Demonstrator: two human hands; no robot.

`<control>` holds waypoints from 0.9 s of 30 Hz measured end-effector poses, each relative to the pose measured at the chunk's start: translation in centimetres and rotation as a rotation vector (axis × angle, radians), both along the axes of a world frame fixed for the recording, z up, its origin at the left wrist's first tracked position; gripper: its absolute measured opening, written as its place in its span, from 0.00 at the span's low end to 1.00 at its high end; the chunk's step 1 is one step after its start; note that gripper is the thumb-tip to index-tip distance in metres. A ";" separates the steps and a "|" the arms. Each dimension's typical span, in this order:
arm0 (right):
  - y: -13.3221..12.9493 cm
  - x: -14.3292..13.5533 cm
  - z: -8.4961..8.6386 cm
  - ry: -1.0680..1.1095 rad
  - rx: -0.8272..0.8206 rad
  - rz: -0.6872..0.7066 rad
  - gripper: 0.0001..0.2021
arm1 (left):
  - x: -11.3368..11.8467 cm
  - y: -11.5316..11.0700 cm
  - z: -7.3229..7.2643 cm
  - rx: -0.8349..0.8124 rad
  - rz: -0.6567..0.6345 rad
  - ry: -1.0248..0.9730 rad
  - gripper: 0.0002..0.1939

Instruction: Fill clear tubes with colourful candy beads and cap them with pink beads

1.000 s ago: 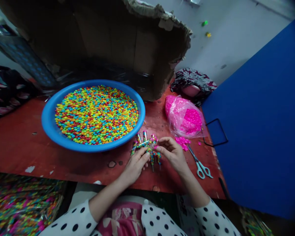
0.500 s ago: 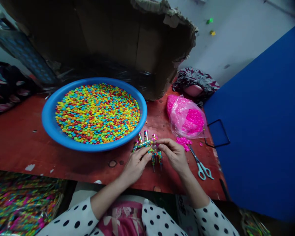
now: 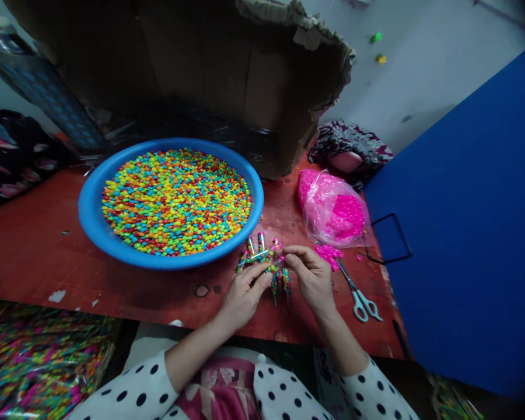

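Note:
Several clear tubes of colourful candies [image 3: 261,240] lie in a cluster on the red table [image 3: 166,300], right of a big blue basin [image 3: 87,216] of candies. My left hand [image 3: 244,293] is closed at the cluster, thumb and forefinger pinched on a candy-filled tube. My right hand [image 3: 310,277] is closed just to the right, its fingertips pinched at the tube's end; a small pink piece shows there, but what exactly they grip is too small to tell. Loose pink pieces [image 3: 329,254] lie beside the right hand, next to scissors [image 3: 362,300] with light blue handles.
Behind the basin stands a large torn cardboard box [image 3: 201,70]. A plastic bag of pink pieces [image 3: 339,213] lies at the right, with patterned cloth [image 3: 354,143] behind it. A blue panel [image 3: 468,221] borders the table. Packed candy tubes [image 3: 44,361] fill the lower left.
The view has shifted slightly. My right fingertips have drawn closer together, and a small pink piece now shows near them. My left hand keeps its pinch.

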State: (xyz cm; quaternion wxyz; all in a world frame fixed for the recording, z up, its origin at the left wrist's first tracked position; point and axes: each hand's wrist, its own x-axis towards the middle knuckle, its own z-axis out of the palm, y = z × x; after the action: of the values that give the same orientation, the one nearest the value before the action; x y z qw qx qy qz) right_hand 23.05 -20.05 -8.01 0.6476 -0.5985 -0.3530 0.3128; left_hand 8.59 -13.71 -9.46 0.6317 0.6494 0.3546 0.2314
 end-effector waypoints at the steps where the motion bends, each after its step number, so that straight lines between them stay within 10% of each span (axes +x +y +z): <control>1: 0.0 0.0 0.0 -0.006 -0.008 0.007 0.06 | 0.0 0.0 0.0 0.013 -0.001 0.007 0.19; 13: 0.4 -0.7 -0.2 -0.028 -0.039 -0.018 0.08 | -0.2 0.1 -0.2 0.046 -0.019 0.033 0.20; 27: -0.4 -0.9 -0.7 -0.501 0.101 -0.029 0.13 | 0.2 -0.8 0.9 -0.295 0.085 -0.131 0.26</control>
State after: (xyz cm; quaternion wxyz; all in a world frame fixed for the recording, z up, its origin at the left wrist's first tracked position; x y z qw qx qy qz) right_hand 22.18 -20.47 -8.75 0.5734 -0.6293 -0.5089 0.1272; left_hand 8.82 -14.46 -8.55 0.7316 0.5176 0.3697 0.2452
